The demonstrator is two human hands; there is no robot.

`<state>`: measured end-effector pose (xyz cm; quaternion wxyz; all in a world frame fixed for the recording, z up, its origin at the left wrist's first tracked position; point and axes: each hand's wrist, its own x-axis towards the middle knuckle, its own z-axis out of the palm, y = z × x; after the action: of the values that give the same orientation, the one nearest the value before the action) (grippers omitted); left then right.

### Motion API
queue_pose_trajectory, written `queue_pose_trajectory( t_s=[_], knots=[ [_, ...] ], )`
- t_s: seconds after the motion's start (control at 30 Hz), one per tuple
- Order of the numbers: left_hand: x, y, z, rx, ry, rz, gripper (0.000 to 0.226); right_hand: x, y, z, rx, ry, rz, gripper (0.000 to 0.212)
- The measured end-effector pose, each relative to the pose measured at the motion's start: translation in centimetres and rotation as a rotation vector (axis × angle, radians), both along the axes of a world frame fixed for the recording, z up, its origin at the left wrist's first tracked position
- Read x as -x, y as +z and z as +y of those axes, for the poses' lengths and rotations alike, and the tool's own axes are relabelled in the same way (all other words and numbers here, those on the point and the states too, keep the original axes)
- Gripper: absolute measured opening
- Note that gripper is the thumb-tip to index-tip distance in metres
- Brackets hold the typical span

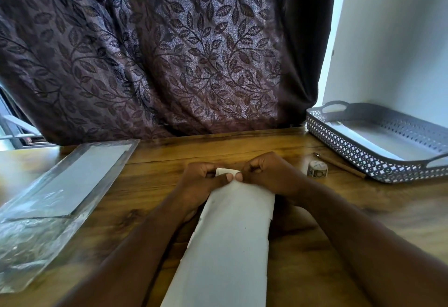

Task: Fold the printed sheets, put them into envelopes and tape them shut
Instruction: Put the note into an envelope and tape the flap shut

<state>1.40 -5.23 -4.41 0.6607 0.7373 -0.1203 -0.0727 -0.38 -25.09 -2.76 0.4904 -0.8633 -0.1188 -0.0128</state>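
Long smooth white paper [230, 246], far end pinched by left hand [201, 185] and right hand [271, 175]

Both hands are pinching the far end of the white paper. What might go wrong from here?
The left hand and right hand pinch only the far end of the white paper. Its long near part lies unheld, so the layers may slip and crease crooked. The tape roll sits close to the right hand, so a sweep could knock it away.

Leafy curtain [169, 52] — grey tray [339, 144]
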Motion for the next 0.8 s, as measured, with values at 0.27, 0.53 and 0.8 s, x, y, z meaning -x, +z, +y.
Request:
queue_pose_trajectory(
  t_s=[0.27, 0.53, 0.8],
  knots=[
    [-0.2, 0.5, 0.5, 0.001, 0.1, -0.016, 0.014, 0.1, 0.2, -1.3, -0.385, 0.003, 0.374, 0.023],
    [-0.2, 0.6, 0.5, 0.009, 0.11, 0.008, 0.014, -0.2, 0.3, -1.5, -0.462, -0.024, 0.488, 0.013],
    [-0.2, 1.0, 0.7, 0.003, 0.125, 0.07, 0.01, 0.0, 0.7, -1.7, -0.494, 0.005, 0.545, 0.026]
  ],
)
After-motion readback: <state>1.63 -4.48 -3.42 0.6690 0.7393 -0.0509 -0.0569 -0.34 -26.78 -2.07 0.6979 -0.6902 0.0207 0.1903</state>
